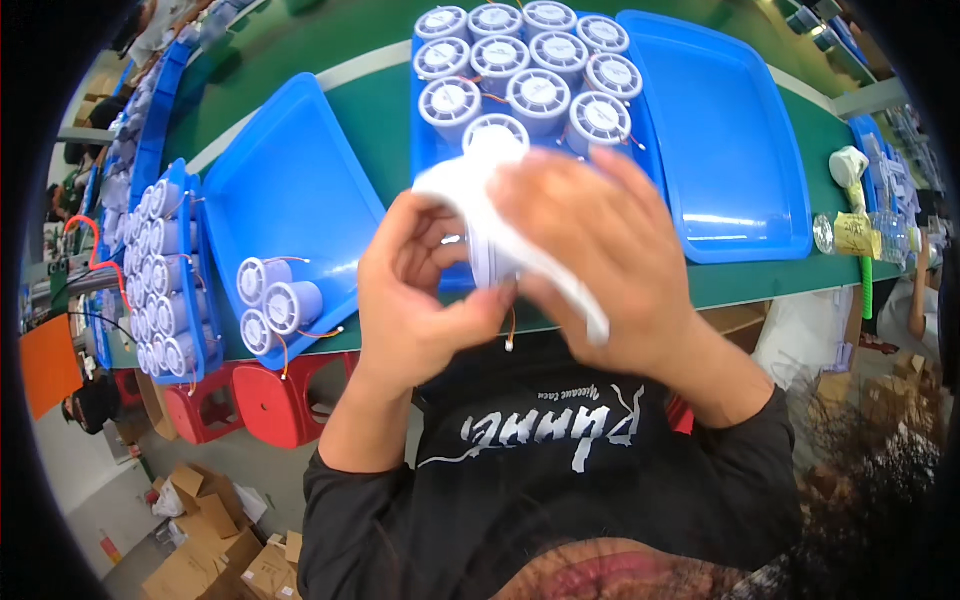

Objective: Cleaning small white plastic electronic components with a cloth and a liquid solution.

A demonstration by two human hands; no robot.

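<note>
My left hand (415, 290) is curled around a white cylindrical unit (484, 262), its thumb pressed along the lower side. A thin wire with a small white connector (510, 345) hangs below that unit. My right hand (610, 245), smeared by motion, presses a white cloth (575, 288) over the unit; the cloth drapes past the fingers on both sides. Most of the unit is hidden by the cloth and fingers. Just beyond my hands, a blue tray (648, 170) bears several similar white cylinders (540, 93) with slotted round tops and short wires.
On the left, a blue tray (270, 160) carries three white cylinders (290, 305). Farther left stands a tray packed with more cylinders (165, 275). A blue tray (740, 140) lies at right, near a clear bottle (885, 238). Red stools (270, 405) and cardboard boxes (205, 560) are below the green table.
</note>
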